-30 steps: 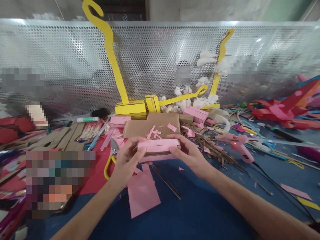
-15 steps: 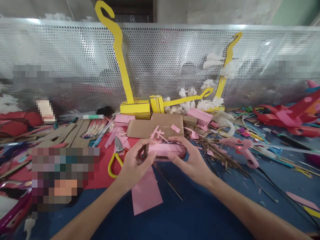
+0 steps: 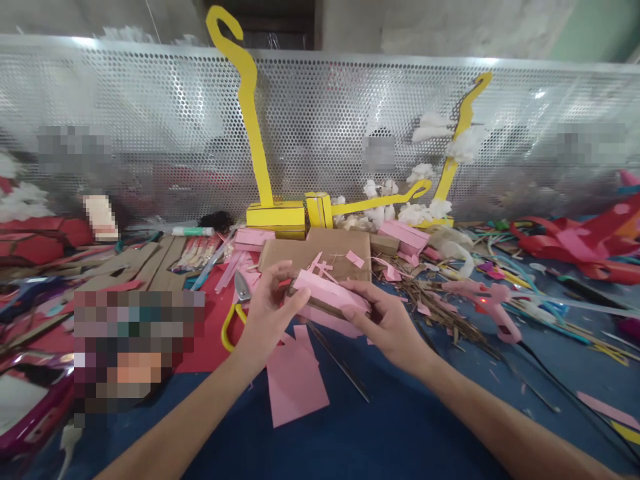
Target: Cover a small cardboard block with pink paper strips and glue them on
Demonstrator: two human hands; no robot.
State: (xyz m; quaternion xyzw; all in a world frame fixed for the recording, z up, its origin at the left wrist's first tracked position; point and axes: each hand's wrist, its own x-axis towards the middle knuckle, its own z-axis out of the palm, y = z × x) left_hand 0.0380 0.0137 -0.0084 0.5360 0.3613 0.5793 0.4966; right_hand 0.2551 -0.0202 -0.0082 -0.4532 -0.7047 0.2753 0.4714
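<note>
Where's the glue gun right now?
In the head view, the pink glue gun lies on the blue table, to the right of the right hand, beside the brown scraps.

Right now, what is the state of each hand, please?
Left hand: thumb on the pink box; whether it grips, I cannot tell.
Right hand: closed, holding the pink box's right end.

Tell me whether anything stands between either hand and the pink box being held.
Nothing visible does: the left hand has its thumb on the pink box, and the right hand grips its other end directly.
</note>
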